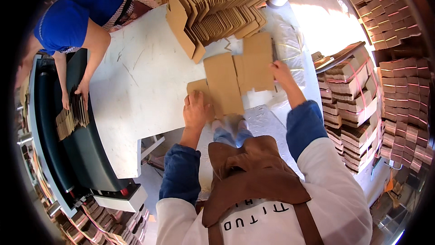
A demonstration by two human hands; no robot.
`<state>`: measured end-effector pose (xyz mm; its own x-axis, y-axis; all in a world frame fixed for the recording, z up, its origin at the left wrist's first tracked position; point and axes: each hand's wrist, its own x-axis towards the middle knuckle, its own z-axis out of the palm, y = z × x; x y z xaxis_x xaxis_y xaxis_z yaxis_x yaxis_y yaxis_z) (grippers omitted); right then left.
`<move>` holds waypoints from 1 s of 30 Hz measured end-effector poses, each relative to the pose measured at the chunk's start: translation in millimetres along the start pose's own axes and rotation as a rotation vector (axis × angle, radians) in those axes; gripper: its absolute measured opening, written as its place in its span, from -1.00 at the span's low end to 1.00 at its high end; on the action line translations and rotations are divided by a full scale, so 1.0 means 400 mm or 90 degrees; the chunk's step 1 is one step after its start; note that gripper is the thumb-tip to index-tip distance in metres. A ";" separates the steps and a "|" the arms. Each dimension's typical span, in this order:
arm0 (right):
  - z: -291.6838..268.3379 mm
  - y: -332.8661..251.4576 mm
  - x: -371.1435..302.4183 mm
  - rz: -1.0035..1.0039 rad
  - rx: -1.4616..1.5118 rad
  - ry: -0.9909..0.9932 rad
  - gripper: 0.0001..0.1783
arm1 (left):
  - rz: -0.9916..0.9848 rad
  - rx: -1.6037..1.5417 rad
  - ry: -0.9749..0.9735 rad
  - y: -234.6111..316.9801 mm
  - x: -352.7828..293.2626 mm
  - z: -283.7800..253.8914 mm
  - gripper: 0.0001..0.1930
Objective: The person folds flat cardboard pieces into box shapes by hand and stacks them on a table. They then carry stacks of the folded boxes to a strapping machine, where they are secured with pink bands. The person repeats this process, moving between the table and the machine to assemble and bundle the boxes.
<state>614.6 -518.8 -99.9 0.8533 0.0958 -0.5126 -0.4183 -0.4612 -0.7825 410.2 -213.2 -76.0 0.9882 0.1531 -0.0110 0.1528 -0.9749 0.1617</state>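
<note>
Right fingers (274,66) pinch a flat carton (222,84) at one edge; left fingers (194,98) touch its flap (198,85), grip unclear.

Your one view looks steeply down from your head, past your apron (256,185) to your hands (195,110), fairly near; it spans the bench (145,82), the conveyor (93,154) left of it and cardboard bundles (355,109) right of it.
</note>
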 end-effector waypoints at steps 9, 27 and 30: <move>-0.294 -0.044 -0.395 -0.201 0.197 0.133 -0.78 | -0.076 -0.162 -0.009 0.107 -0.020 -0.103 -0.48; -0.156 -0.095 -0.770 -0.172 0.046 -0.167 -0.69 | 0.050 -0.522 -0.113 0.254 -0.315 -0.508 -0.78; -0.135 -0.173 -0.732 -0.449 -0.174 0.076 -0.55 | 0.076 -0.460 -0.138 0.262 -0.324 -0.521 -0.81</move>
<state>410.4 -562.5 123.4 0.9240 0.3600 0.1287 0.3161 -0.5300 -0.7869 295.1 -301.8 147.9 0.9895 -0.0544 -0.1337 0.0709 -0.6236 0.7785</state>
